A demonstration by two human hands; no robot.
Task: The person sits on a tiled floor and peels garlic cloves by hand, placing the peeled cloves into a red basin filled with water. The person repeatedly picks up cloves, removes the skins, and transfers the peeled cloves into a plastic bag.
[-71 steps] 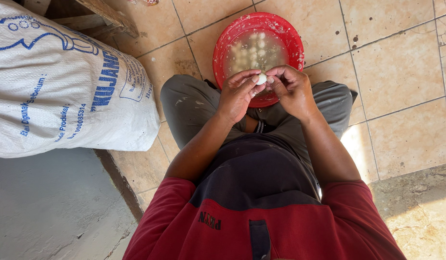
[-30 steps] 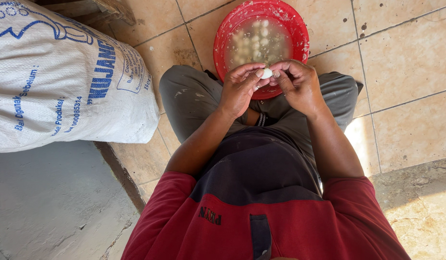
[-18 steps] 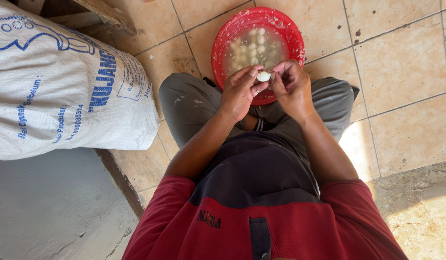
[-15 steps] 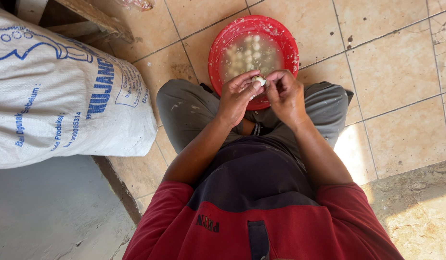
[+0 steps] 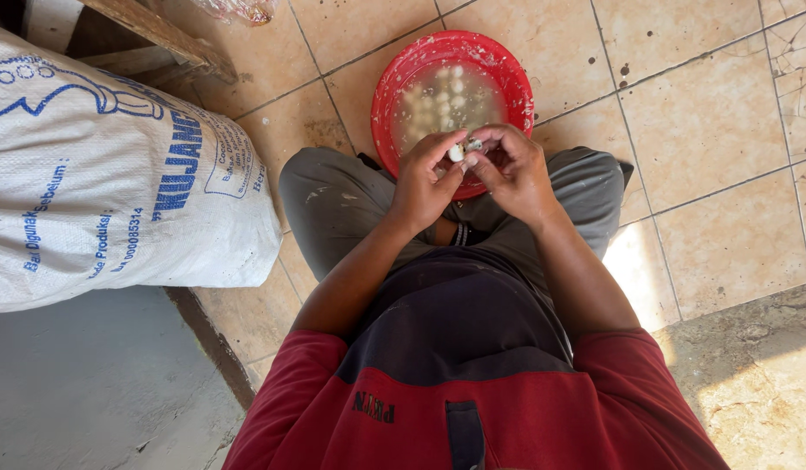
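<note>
A round red bowl point(image 5: 394, 96) stands on the tiled floor in front of my crossed legs, holding cloudy liquid and several small white balls. Over its near rim, my left hand point(image 5: 424, 178) and my right hand point(image 5: 516, 170) meet fingertip to fingertip. Between them they pinch one small white ball point(image 5: 457, 153). Both hands are closed around it; the left thumb and forefinger press its left side, the right fingers its right side.
A large white woven sack point(image 5: 107, 183) with blue print lies on the floor at my left. A wooden beam point(image 5: 159, 35) runs across the top left. Beige tiles point(image 5: 707, 122) stretch to the right; a grey concrete patch point(image 5: 81, 383) lies at lower left.
The hands stay together over the bowl's near rim, working the same white ball with small finger shifts. The view has swayed slightly; nothing else has moved.
</note>
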